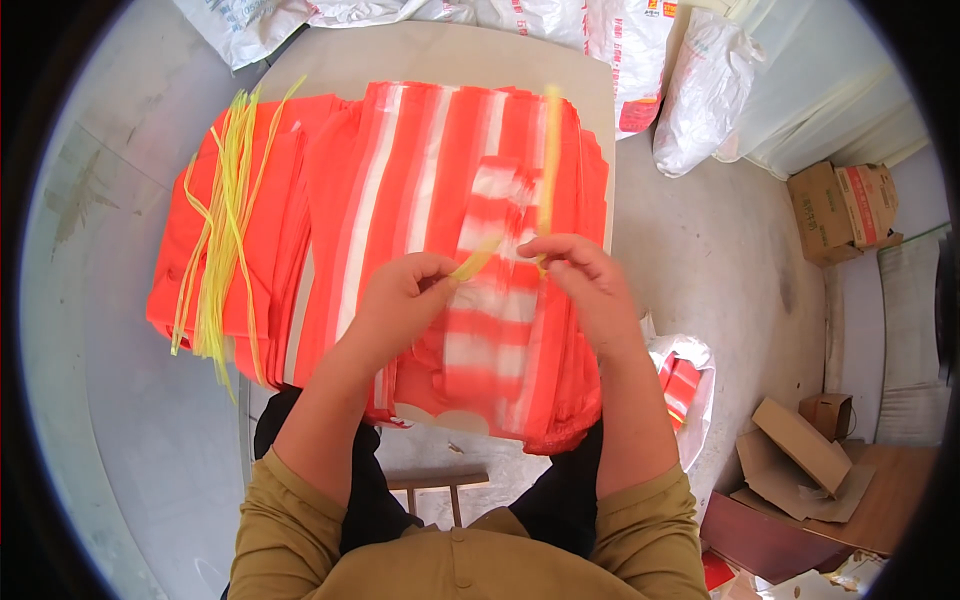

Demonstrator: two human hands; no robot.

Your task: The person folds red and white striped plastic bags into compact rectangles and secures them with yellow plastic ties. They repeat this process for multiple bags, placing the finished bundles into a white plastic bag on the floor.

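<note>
My left hand (pixel 400 300) pinches one end of a yellow plastic strip (pixel 478 258) between thumb and fingers. At my right hand (pixel 590 285), thumb and forefinger close on another length of the strip, and its blurred tail sticks up past the fingers. Below both hands is a folded bundle of red-and-white striped plastic bags (pixel 488 345), somewhat smeared by motion. It lies on a wide stack of similar striped bags (pixel 425 150). Whether the strip passes around the bundle is hidden. Several loose yellow strips (pixel 228 230) are draped over a red stack (pixel 180 250) on the left.
The stacks rest on a table (pixel 480 50). White printed sacks (pixel 630 45) stand beyond it. On the right floor, an open white sack (pixel 700 400) holds red striped bundles. Cardboard boxes (pixel 830 215) lie farther right. A wooden stool frame (pixel 440 482) shows between my legs.
</note>
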